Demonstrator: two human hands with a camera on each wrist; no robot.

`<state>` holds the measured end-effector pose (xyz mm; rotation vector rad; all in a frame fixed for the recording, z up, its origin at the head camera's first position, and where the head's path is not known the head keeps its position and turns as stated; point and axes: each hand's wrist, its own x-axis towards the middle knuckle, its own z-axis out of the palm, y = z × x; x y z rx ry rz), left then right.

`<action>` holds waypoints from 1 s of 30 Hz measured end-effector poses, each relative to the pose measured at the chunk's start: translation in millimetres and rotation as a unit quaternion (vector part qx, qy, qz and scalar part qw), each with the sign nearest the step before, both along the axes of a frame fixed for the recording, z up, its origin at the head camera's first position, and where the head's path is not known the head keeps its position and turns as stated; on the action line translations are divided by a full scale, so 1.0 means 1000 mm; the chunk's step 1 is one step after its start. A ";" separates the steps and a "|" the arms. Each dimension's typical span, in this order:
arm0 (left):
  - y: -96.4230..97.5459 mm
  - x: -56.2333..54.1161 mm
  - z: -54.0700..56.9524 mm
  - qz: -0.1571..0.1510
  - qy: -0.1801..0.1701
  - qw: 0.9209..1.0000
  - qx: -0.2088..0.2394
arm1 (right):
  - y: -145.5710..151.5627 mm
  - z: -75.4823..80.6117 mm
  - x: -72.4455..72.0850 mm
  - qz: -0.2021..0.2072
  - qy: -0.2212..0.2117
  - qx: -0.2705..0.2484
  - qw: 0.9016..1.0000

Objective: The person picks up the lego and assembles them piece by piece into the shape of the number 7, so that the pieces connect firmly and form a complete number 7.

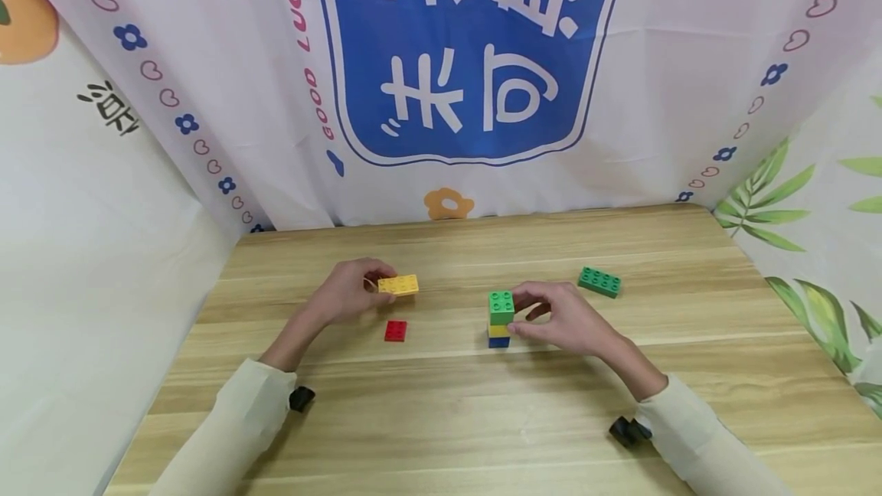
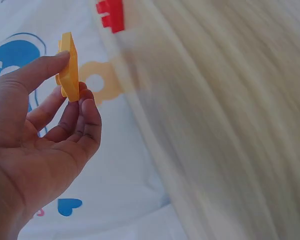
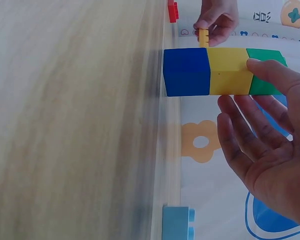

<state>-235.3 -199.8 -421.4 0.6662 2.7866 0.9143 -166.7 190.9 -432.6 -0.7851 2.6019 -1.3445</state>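
Note:
My left hand [image 1: 350,289] pinches a thin yellow building brick [image 1: 398,285] between thumb and fingertips. In the left wrist view this yellow brick [image 2: 70,72] is on edge, its studs toward the hand. My right hand [image 1: 565,318] grips an upright stack of three blocks by its upper part. The stack has a light green block [image 1: 501,308] on top, a yellow block [image 3: 231,71] in the middle and a blue block [image 3: 187,72] at the bottom. The right thumb lies along the joint of the yellow and green blocks.
A small flat red brick [image 1: 396,331] lies on the wooden table [image 1: 441,419] in front of the left hand. Beyond the right hand lies a dark green brick [image 1: 599,282]. Printed cloth [image 1: 654,98] hangs behind the table and along its sides.

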 end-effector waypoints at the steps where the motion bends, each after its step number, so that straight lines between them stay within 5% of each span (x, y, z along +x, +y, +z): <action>1: 0.002 0.001 0.001 0.001 0.001 1.000 0.005 | 0.000 0.000 0.000 0.001 0.000 0.000 1.000; 15: 0.037 0.021 0.027 -0.027 0.013 0.997 0.073 | 0.000 0.000 0.000 0.001 -0.001 -0.002 1.000; 23: 0.056 0.029 0.039 -0.053 0.026 0.994 0.089 | 0.001 -0.001 -0.001 0.000 -0.003 0.003 1.000; 30: 0.070 0.035 0.045 -0.046 0.023 0.996 0.079 | 0.000 0.000 0.000 -0.001 -0.006 0.001 1.000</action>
